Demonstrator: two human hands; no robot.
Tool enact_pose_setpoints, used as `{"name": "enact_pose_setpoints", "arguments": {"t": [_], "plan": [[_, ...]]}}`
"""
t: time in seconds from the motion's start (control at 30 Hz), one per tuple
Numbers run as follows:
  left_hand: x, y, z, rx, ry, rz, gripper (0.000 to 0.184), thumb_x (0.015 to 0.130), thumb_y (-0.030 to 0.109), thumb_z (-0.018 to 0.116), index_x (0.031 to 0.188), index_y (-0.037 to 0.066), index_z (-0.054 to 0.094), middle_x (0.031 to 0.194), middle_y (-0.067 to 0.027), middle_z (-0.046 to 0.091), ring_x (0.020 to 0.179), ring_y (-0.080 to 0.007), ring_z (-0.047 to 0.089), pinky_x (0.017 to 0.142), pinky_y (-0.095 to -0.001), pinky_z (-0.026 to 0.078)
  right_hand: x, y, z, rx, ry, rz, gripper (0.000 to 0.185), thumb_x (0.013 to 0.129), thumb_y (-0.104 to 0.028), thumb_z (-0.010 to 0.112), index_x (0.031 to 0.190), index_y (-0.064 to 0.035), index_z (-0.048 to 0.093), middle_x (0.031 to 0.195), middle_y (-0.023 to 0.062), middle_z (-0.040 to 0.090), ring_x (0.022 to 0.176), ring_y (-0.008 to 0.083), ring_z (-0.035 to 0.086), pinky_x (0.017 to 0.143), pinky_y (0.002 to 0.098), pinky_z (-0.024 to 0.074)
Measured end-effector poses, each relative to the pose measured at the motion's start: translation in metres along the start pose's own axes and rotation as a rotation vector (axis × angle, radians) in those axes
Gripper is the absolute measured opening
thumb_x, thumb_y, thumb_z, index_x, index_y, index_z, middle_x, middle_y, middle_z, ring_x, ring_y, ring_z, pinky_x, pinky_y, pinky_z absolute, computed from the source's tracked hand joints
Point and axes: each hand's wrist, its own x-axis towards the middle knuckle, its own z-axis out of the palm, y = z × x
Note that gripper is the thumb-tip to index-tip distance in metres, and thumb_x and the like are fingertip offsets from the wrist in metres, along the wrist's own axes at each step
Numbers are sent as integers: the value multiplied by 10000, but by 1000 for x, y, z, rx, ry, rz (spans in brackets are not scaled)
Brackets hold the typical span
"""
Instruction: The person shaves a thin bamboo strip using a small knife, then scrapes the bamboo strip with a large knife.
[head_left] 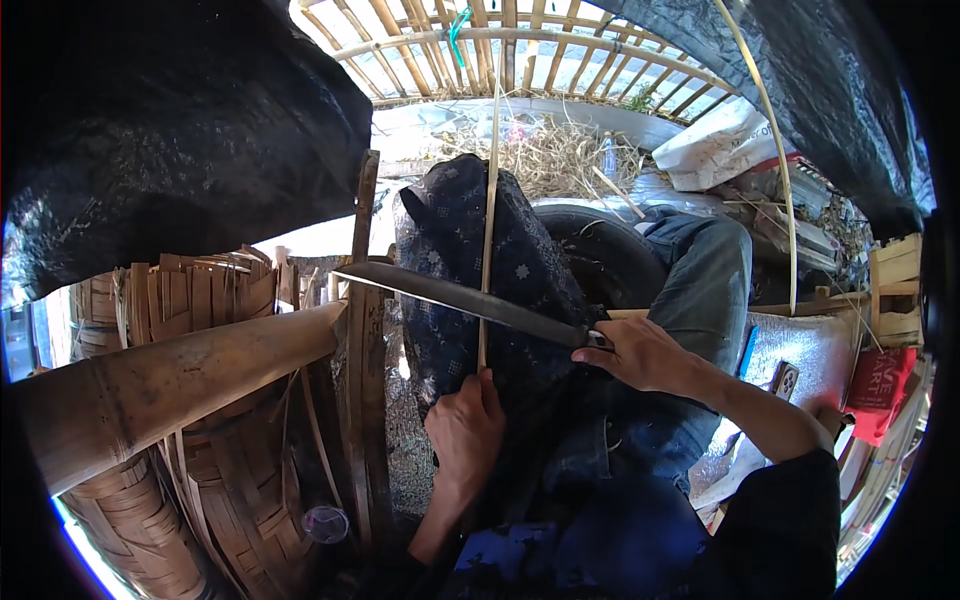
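My right hand (640,354) is closed round the handle of a long machete (460,301), whose dark blade points left across my lap. In my left hand (466,425), closed in a pinch, is the near end of a thin bamboo strip (491,205) that runs away from me. The blade crosses over the strip a little beyond my left fingers; whether they touch I cannot tell. Beneath them a dark patterned cloth (520,270) covers my leg.
A thick bamboo pole (190,375) juts in from the left, above rolls of woven bamboo (215,500). An upright wooden post (365,400) stands beside my left arm. Beyond my legs are a tyre (605,250), bamboo shavings (560,155) and a slatted bamboo fence (540,45).
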Motion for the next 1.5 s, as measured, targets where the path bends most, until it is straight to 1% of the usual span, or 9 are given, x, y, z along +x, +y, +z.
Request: {"name": "enact_pose_setpoints", "arguments": {"t": [0.27, 0.6, 0.7, 0.77, 0.8, 0.87, 0.97, 1.17, 1.5], "plan": [[0, -2, 1, -77, -2, -19, 299, 905, 207, 566, 655, 44, 580, 516, -211, 551, 497, -400, 587, 471, -480, 458, 15, -8, 3, 52, 102, -46, 670, 878, -621, 474, 636, -1, 549, 556, 200, 558, 592, 387, 608, 593, 459, 469], [-3, -1, -4, -171, 18, -18, 312, 915, 198, 555, 647, 38, 578, 509, -204, 547, 489, -399, 582, 458, -479, 442, 59, -1, 5, -21, 231, -92, 650, 881, -589, 506, 636, 11, 566, 582, 222, 564, 601, 402, 603, 583, 465, 472], [-10, -8, -7, -189, -72, -59, 320, 924, 195, 543, 670, 7, 591, 534, -209, 559, 513, -404, 583, 456, -471, 422, 72, -1, -5, 18, 315, -79, 637, 898, -558, 510, 647, 24, 569, 585, 231, 560, 587, 390, 604, 562, 457, 466], [-11, -15, -6, -392, -123, -138, 363, 946, 213, 519, 685, -32, 578, 517, -189, 539, 452, -335, 569, 443, -429, 380, 83, 0, -17, 89, 307, 47, 602, 913, -507, 528, 665, 40, 576, 573, 230, 547, 556, 376, 597, 538, 437, 455], [-8, -14, -10, -391, -116, -144, 363, 946, 213, 519, 685, -32, 578, 517, -189, 539, 452, -335, 569, 443, -429, 380, 80, -3, -21, 55, 322, 26, 560, 916, -465, 550, 679, 41, 576, 550, 219, 530, 523, 372, 581, 514, 423, 442], [2, -9, -19, -520, -189, -221, 410, 966, 234, 489, 682, -56, 544, 500, -157, 491, 423, -212, 494, 445, -386, 337, 68, -10, -23, 85, 341, -55, 551, 917, -464, 549, 684, 35, 577, 545, 213, 527, 513, 369, 577, 509, 424, 439], [11, -18, -14, -575, -240, -247, 439, 981, 263, 462, 679, -46, 539, 498, -108, 451, 465, -132, 427, 455, -359, 327, 42, -22, -25, 126, 306, -145, 556, 912, -485, 543, 686, 22, 575, 538, 201, 529, 508, 366, 579, 505, 431, 439], [12, -27, -8, -698, -308, -273, 488, 998, 307, 421, 644, -23, 481, 513, -32, 384, 500, -104, 352, 469, -337, 294, 20, -14, -6, 18, 117, -63, 628, 876, -591, 522, 672, 1, 572, 556, 186, 568, 543, 379, 602, 525, 467, 459], [-9, -34, 5, -808, -268, -305, 477, 1003, 298, 396, 653, -20, 463, 530, -33, 381, 515, -108, 342, 479, -334, 283, 23, -26, -10, -57, -49, 53, 688, 859, -654, 472, 702, 6, 589, 645, 217, 601, 712, 391, 635, 672, 496, 482]]}}
